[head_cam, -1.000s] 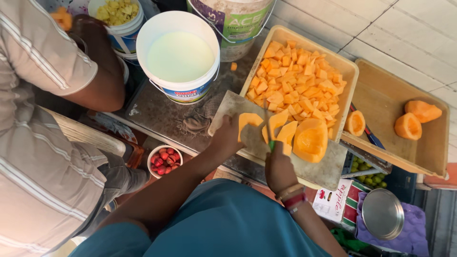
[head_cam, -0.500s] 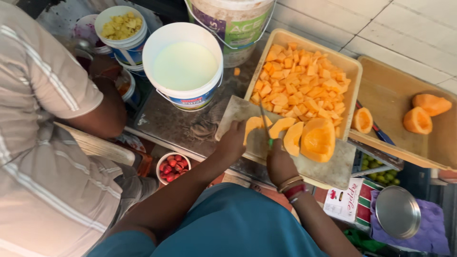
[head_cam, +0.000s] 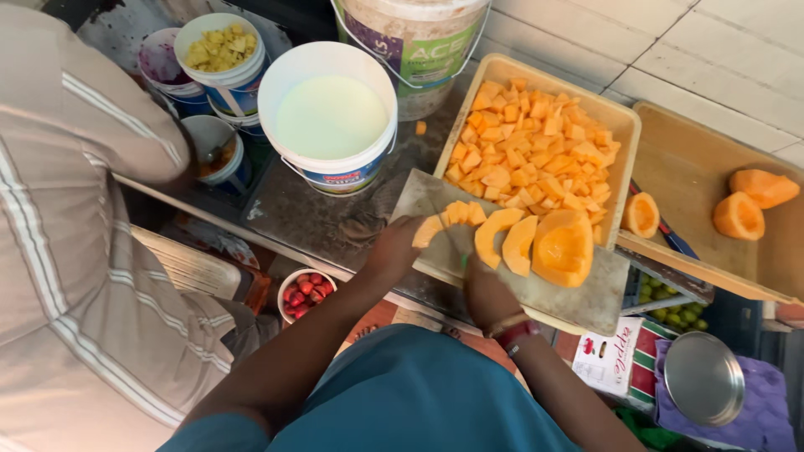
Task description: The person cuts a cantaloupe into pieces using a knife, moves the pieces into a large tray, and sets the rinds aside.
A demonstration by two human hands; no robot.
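- The left hand (head_cam: 392,249) reaches out from a bent forearm to the left end of the cutting board (head_cam: 578,301), fingers curled down onto a slice of orange fruit (head_cam: 429,228) and pinning it flat.
- The right hand (head_cam: 486,291) sits at the near edge of the cutting board, wrist bent upward, fist closed around the green handle of a knife (head_cam: 452,243); bangles circle the wrist.
- The knife blade points away from the person and lies just right of the pinned slice, beside a few freshly cut chunks (head_cam: 463,212).
- Two curved wedges (head_cam: 502,238) lie on the middle of the cutting board, close to the right hand.
- A hollowed half fruit (head_cam: 563,249) rests on the board's right part, touching the wedges.
- Beyond the cutting board stands a tray (head_cam: 624,134) heaped with orange cubes.
- Right of the cutting board, a second tray (head_cam: 695,167) holds peeled fruit pieces.
- Left of the cutting board stands a white bucket (head_cam: 328,117) of pale liquid.
- Another person in a striped shirt (head_cam: 75,251) sits further left of the cutting board.
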